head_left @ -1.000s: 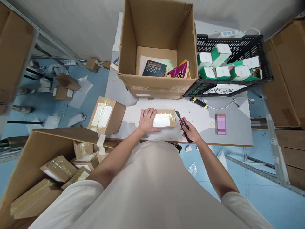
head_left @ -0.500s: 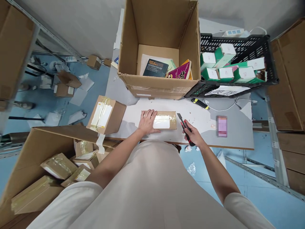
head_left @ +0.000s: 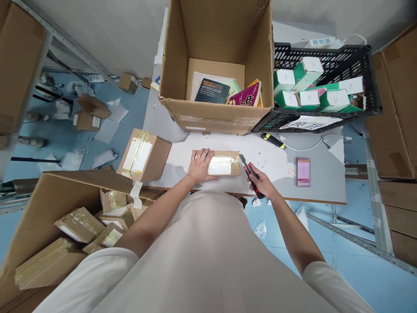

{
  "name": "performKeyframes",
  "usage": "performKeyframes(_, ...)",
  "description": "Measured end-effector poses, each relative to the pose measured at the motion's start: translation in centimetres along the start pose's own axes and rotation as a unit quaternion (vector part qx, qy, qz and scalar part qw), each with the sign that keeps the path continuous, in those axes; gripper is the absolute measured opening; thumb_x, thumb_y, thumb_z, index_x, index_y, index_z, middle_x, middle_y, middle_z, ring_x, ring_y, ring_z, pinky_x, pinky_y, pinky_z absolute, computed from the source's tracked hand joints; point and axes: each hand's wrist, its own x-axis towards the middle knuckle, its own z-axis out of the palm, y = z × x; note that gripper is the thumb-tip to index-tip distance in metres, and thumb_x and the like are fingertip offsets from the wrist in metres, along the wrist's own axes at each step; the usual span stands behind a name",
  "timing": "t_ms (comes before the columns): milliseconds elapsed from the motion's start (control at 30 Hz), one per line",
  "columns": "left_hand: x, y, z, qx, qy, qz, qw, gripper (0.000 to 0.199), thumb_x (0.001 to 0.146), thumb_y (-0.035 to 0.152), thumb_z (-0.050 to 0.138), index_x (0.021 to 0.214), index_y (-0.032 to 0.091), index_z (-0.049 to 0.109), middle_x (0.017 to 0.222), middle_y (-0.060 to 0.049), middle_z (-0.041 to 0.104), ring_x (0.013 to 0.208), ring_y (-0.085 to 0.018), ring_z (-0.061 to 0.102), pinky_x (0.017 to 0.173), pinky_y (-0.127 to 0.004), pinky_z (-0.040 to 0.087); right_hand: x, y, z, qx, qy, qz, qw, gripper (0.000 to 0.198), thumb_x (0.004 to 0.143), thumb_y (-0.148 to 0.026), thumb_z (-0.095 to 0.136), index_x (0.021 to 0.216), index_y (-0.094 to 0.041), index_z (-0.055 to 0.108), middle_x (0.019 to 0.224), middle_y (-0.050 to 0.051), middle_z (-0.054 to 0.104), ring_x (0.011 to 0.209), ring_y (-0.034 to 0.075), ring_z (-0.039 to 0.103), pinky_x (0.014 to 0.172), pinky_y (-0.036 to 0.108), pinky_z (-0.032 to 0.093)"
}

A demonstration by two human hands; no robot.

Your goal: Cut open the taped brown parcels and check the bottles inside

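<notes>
A small taped cardboard box (head_left: 234,163) with a white label lies flat near the table's front edge. My left hand (head_left: 200,167) lies across its left end, fingertips at the far edge and thumb along the near side, holding it. In my right hand (head_left: 262,182) is a black and red utility knife (head_left: 246,167), blade out and pointing up and to the left. The blade tip is right by the box's right end; whether it touches I cannot tell.
A large open carton (head_left: 216,117) with books stands behind. Right of it, a black plastic crate (head_left: 374,95) holds green-white boxes. A yellow-black cutter (head_left: 273,140) and a blurred pink rectangle (head_left: 303,172) lie on the table. Another taped box (head_left: 156,161) is left, above a carton (head_left: 81,180) of parcels.
My right hand has moved slightly left, bringing the knife's tip closer to the box's right end. My left hand stays on the box.
</notes>
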Motion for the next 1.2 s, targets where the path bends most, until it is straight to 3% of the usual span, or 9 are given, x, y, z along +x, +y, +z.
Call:
performKeyframes(100,0.1,0.0,0.3,0.004,0.009,-0.003,1.0,0.106,0.056,0.067,0.068,0.142,0.014,0.033,0.14,-0.018,0.041,0.132,-0.038,0.031,0.114,-0.052,0.009,0.1,-0.5,-0.8,-0.066,-0.008,-0.009,0.998,0.063,0.089,-0.035,0.051,0.148,-0.031,0.028,0.073,-0.003,0.058,0.043,0.006,0.054,0.042,0.019,0.046)
performKeyframes(300,0.1,0.1,0.6,0.007,0.016,-0.003,1.0,0.105,0.056,0.065,0.069,0.141,0.015,0.034,0.139,-0.017,0.043,0.13,-0.038,0.033,0.113,-0.053,0.01,0.2,0.2,-2.4,-0.157,-0.105,-0.019,0.982,0.057,0.09,-0.028,0.05,0.145,-0.033,0.035,0.068,-0.005,0.056,0.04,0.005,0.048,0.041,0.018,0.042)
performKeyframes(567,0.0,0.1,0.7,0.006,0.024,-0.01,1.0,0.105,0.056,0.066,0.07,0.14,0.015,0.035,0.138,-0.018,0.043,0.13,-0.039,0.033,0.112,-0.053,0.01,-1.4,2.2,-2.8,-0.112,-0.113,-0.008,0.987,0.061,0.09,-0.035,0.048,0.147,-0.032,0.029,0.069,-0.005,0.053,0.042,0.006,0.049,0.04,0.02,0.043)
performKeyframes(733,-0.1,-0.3,0.9,0.004,0.037,0.013,0.999,0.108,0.056,0.068,0.069,0.141,0.012,0.033,0.14,-0.021,0.041,0.131,-0.039,0.032,0.112,-0.053,0.011,-2.8,3.7,-3.7,-0.105,-0.082,-0.015,0.991,0.062,0.09,-0.042,0.045,0.148,-0.032,0.026,0.073,-0.003,0.056,0.044,0.008,0.051,0.043,0.024,0.046)
performKeyframes(833,-0.3,-0.8,1.1,0.001,0.054,0.045,0.998,0.105,0.06,0.07,0.065,0.14,0.011,0.035,0.141,-0.022,0.039,0.133,-0.04,0.031,0.112,-0.055,0.012,-2.8,5.1,-3.6,-0.152,0.03,-0.01,0.988,0.063,0.092,-0.039,0.038,0.151,-0.032,0.015,0.083,0.0,0.06,0.05,0.01,0.055,0.058,0.03,0.052)
performKeyframes(900,-0.8,-1.0,1.3,0.0,0.063,0.076,0.995,0.093,0.067,0.068,0.061,0.138,0.012,0.039,0.142,-0.022,0.039,0.134,-0.039,0.03,0.112,-0.055,0.013,-1.8,6.0,-2.7,-0.242,0.126,0.021,0.962,0.064,0.093,-0.031,0.033,0.152,-0.03,0.008,0.095,0.005,0.061,0.061,0.014,0.06,0.069,0.034,0.052)
performKeyframes(967,-1.6,-0.9,1.5,0.005,0.063,0.101,0.993,0.072,0.078,0.06,0.055,0.134,0.016,0.045,0.14,-0.019,0.044,0.133,-0.035,0.034,0.112,-0.054,0.017,-0.2,6.7,-1.0,-0.344,0.19,0.058,0.918,0.068,0.09,-0.021,0.032,0.152,-0.026,0.005,0.107,0.012,0.057,0.078,0.02,0.062,0.078,0.038,0.049)
performKeyframes(1067,-3.4,0.0,2.0,0.014,0.048,0.115,0.992,0.044,0.089,0.039,0.047,0.129,0.02,0.049,0.133,-0.014,0.052,0.127,-0.029,0.044,0.11,-0.049,0.026,2.4,7.7,1.9,-0.444,0.219,0.1,0.863,0.072,0.086,-0.013,0.033,0.152,-0.027,0.01,0.116,0.017,0.048,0.1,0.028,0.056,0.083,0.041,0.046)
performKeyframes(1200,-5.3,1.4,2.8,0.024,0.042,0.097,0.994,0.048,0.09,0.031,0.043,0.135,0.016,0.043,0.136,-0.015,0.05,0.129,-0.03,0.042,0.109,-0.048,0.028,4.0,8.9,3.9,-0.482,0.224,0.111,0.84,0.069,0.086,-0.014,0.035,0.151,-0.028,0.016,0.117,0.019,0.043,0.108,0.032,0.048,0.083,0.046,0.045)
